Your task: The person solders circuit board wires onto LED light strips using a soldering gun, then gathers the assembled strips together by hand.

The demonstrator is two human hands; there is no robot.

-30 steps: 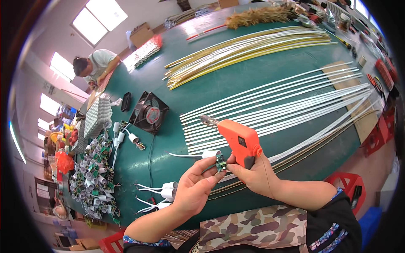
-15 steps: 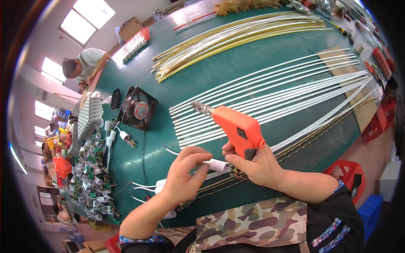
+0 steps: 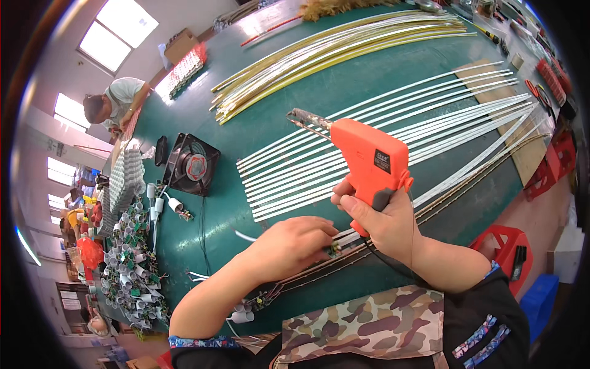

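Note:
My right hand (image 3: 390,224) grips an orange soldering gun (image 3: 372,154) by its handle, its metal tip pointing toward the far left above the white strips. My left hand (image 3: 295,246) is curled, palm down, left of the gun's handle. A small circuit board (image 3: 335,248) shows at its fingertips; the rest of that piece is hidden under the hand. A white wire (image 3: 246,236) comes out beyond the left wrist. Close to my left forearm lies another white plastic cup (image 3: 243,317) with a circuit board (image 3: 263,299) beside it.
Long white strips (image 3: 344,157) lie across the green table (image 3: 270,123), with yellowish strips (image 3: 332,55) behind. A black fan (image 3: 192,165) stands to the left. Several white cups with boards (image 3: 132,264) are heaped at the left edge. Another person (image 3: 123,101) works at the far left.
My left hand has moved right and closed over the white cup and board, which showed between my hands before. The soldering gun has shifted up and right in view, and its side has turned.

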